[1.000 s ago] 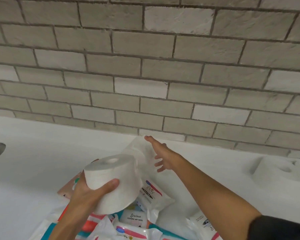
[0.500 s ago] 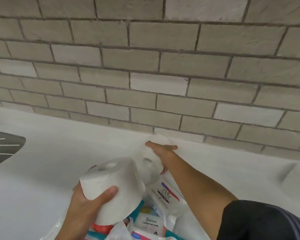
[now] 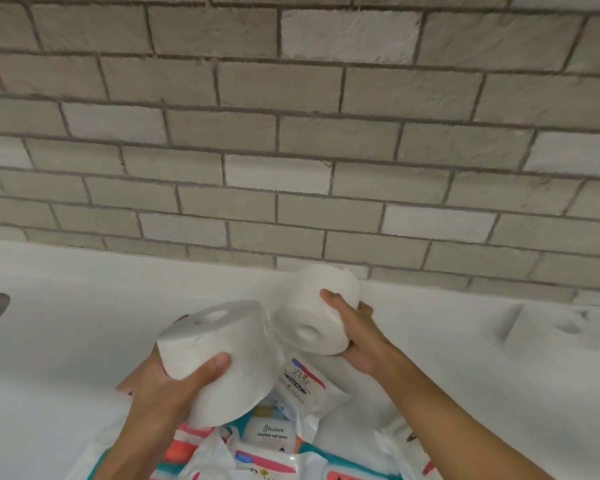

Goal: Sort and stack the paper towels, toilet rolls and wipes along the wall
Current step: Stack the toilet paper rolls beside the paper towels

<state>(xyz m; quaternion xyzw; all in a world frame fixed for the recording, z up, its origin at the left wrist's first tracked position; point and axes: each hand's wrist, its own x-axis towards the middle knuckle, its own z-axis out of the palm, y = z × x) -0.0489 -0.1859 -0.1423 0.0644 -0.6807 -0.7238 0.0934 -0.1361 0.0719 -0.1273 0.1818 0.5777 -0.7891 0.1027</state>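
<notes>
I see my left grip [image 3: 160, 386] curled around a white toilet roll [image 3: 219, 358] at 7 o'clock, held above a heap of wipes packs [image 3: 302, 379] at 6 o'clock. My right grip [image 3: 354, 334] clasps a second toilet roll [image 3: 316, 313] near centre, its core hole facing me, just beside the first. The white counter [image 3: 66, 323] meets the brick wall [image 3: 291, 150] toward 12 o'clock.

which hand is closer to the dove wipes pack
Right. The right hand, holding a toilet roll, is just up and right of the Dove pack; the left hand grips a second roll farther off to its left.
</notes>
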